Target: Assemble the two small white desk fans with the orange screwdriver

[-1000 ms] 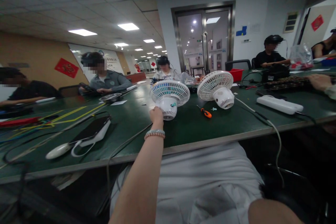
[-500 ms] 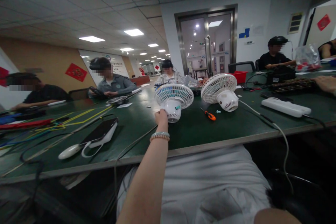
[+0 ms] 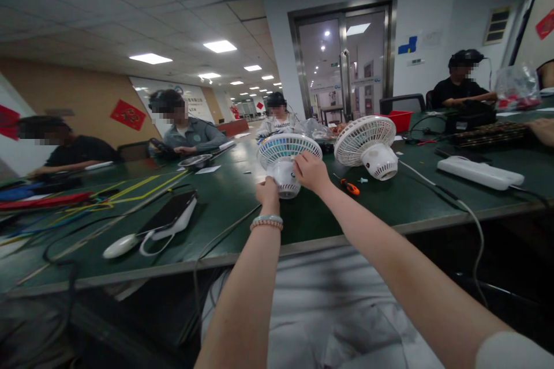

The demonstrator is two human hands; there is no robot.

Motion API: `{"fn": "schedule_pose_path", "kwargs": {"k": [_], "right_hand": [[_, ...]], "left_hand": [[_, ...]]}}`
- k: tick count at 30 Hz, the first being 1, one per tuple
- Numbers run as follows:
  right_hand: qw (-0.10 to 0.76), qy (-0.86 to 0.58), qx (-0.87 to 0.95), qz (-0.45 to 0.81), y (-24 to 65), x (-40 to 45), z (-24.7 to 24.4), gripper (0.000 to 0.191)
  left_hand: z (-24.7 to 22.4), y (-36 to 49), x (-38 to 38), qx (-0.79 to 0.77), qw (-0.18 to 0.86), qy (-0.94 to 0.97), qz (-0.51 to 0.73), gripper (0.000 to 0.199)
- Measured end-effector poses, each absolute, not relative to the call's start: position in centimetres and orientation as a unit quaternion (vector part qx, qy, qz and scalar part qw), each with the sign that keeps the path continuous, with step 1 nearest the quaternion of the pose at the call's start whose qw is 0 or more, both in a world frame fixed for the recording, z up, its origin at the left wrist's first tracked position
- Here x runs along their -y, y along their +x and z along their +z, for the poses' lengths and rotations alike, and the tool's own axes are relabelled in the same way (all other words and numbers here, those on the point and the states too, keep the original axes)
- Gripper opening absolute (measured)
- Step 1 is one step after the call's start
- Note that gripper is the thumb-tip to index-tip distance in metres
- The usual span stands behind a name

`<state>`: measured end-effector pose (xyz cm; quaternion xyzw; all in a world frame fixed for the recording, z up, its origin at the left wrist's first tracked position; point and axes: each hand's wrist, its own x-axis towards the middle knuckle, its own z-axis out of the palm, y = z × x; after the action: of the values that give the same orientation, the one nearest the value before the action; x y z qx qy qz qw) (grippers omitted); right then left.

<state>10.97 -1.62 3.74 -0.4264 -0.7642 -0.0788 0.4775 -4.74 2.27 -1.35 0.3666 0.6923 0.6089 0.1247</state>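
Note:
A white fan (image 3: 289, 150) with a round slatted grille lies on the green table, its motor housing toward me. My left hand (image 3: 268, 191) is closed around the left side of that housing. At the housing's right side, my right hand (image 3: 312, 170) has its fingers pinched together against it; they cover the spot where a small teal piece was, and what they hold is hidden. A second white fan (image 3: 367, 147) stands apart to the right. Between the fans lie an orange-handled screwdriver (image 3: 350, 187) and a small light-blue piece (image 3: 362, 180).
At the left, a phone (image 3: 167, 212) rests on a white stand near coloured cables (image 3: 125, 190). A white power strip (image 3: 479, 173) lies to the right, with a red bin (image 3: 397, 121) behind. Several people sit around the table. A cord (image 3: 470, 219) hangs over the front edge.
My right hand has come in from the right and reached the near fan's housing, covering the teal piece's spot. My left hand stays on the fan. The view has shifted slightly.

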Motion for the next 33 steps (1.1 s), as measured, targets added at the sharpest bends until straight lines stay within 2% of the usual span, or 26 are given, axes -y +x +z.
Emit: {"fn": "schedule_pose_path", "kwargs": {"k": [3, 9, 21, 29, 33], "right_hand": [[0.439, -0.539, 0.718, -0.027, 11.8, 0.4, 0.9, 0.040], [0.409, -0.547, 0.731, 0.008, 12.5, -0.2, -0.5, 0.053], [0.470, -0.465, 0.742, 0.114, 11.6, -1.6, -1.4, 0.045], [0.485, -0.453, 0.736, 0.131, 11.8, -1.8, -1.8, 0.054], [0.496, -0.455, 0.725, 0.144, 11.8, -2.0, -1.9, 0.052]], "left_hand": [[-1.4, -4.6, -2.3, -0.711, 0.120, 0.338, 0.605, 0.027], [-1.8, -4.3, -2.7, -0.711, 0.128, 0.327, 0.609, 0.029], [-1.6, -4.2, -2.3, -0.672, 0.174, 0.332, 0.638, 0.025], [-0.5, -3.3, -1.6, -0.600, 0.268, 0.303, 0.690, 0.035], [-0.2, -2.7, -1.6, -0.555, 0.303, 0.315, 0.707, 0.043]]}}
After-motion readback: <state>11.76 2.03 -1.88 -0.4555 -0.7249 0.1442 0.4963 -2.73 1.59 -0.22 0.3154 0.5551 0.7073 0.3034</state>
